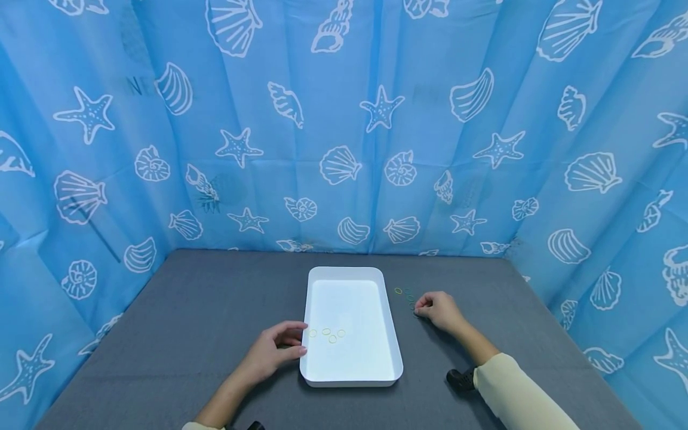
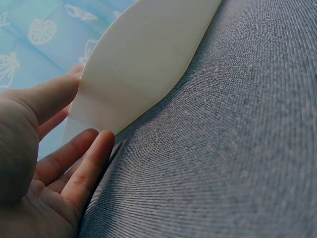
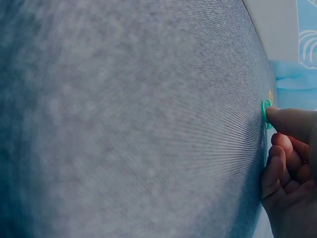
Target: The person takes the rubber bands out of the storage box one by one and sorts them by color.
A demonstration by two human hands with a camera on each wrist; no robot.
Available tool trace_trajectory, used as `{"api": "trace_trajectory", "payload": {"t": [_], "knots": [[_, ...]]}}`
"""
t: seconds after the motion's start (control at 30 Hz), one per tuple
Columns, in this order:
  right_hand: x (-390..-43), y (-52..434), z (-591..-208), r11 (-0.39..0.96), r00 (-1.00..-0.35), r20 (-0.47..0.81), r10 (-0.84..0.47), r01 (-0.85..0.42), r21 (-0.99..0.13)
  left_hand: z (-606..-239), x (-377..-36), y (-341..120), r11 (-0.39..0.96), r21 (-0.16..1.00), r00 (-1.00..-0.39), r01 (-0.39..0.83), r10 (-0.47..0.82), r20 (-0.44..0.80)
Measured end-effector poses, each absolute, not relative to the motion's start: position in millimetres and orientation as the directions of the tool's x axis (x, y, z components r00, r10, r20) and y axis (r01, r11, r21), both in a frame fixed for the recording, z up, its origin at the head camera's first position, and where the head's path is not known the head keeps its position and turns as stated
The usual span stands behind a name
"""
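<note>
Four yellow rubber bands (image 1: 326, 333) lie in a loose cluster inside the white tray (image 1: 349, 377), toward its near-left corner. I see the tray sitting lengthwise at the middle of the grey table (image 1: 177, 334), its near rim not far from the table's near edge.

My left hand (image 1: 274, 352) rests on the cloth against the tray's left rim, close to the near-left corner. Its fingers are relaxed and a little spread; the thumb and upper fingertips touch the rim, and the lower fingers lie on the table just beside the tray wall, as the left wrist view shows. It holds nothing.

My right hand (image 1: 438, 310) sits on the table just off the tray's right rim, about halfway along it. Its fingers are curled under, and the fingertips (image 3: 290, 121) are down on a green rubber band (image 3: 266, 110) on the cloth. I cannot tell whether the band is truly pinched or only pressed.

Several more loose bands (image 1: 404, 294), green and yellow, lie on the table just beyond that hand, between it and the tray's far-right corner.

Blue curtain (image 1: 376, 149) printed with shells and starfish closes off the table's far, left and right edges.
</note>
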State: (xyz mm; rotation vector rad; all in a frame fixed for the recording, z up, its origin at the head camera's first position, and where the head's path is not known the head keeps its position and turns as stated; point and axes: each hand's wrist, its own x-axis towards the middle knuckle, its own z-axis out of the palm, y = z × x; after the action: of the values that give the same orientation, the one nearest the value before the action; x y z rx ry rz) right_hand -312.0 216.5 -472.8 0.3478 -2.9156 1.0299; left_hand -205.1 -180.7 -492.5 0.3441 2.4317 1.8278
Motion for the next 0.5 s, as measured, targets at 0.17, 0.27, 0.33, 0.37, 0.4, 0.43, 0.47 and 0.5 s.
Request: {"api": "trace_trajectory", "payload": {"t": [0.17,0.27,0.33,0.37,0.4,0.43,0.47,0.5], "knots": [[-311.8,215.6,-472.9,0.760,-0.978,0.104,-0.179,-0.205,-0.617,-492.7,-205.1,-180.8,0.274,0.953,-0.972,0.133,0.225,0.071],[-312.6,216.0,-473.0,0.763,-0.979,0.103,-0.176,-0.202,-0.614,-494.2,-206.4,-181.4,0.278,0.951,-0.971,0.134,0.226,0.071],[-313.1,216.5,-472.6,0.761,-0.979,0.101,-0.175,-0.200,-0.618,-495.5,-207.3,-181.8,0.278,0.951,-0.971,0.136,0.226,0.073],[-313.4,216.8,-472.4,0.758,-0.980,0.099,-0.170,-0.195,-0.622,-496.2,-207.8,-182.0,0.277,0.951,-0.971,0.138,0.225,0.076],[-313.7,217.4,-472.3,0.757,-0.981,0.097,-0.170,-0.193,-0.624,-496.7,-208.1,-182.0,0.274,0.952,-0.972,0.137,0.224,0.075],[-314.0,217.9,-472.2,0.754,-0.981,0.095,-0.168,-0.190,-0.629,-497.0,-208.3,-182.1,0.271,0.953,-0.972,0.135,0.222,0.075],[-314.2,218.5,-472.1,0.749,-0.982,0.095,-0.166,-0.188,-0.636,-497.4,-208.4,-182.1,0.270,0.954,-0.972,0.134,0.221,0.074],[-314.3,218.7,-471.6,0.743,-0.983,0.093,-0.161,-0.183,-0.644,-497.6,-208.4,-182.1,0.268,0.954,-0.972,0.134,0.222,0.075]]}}
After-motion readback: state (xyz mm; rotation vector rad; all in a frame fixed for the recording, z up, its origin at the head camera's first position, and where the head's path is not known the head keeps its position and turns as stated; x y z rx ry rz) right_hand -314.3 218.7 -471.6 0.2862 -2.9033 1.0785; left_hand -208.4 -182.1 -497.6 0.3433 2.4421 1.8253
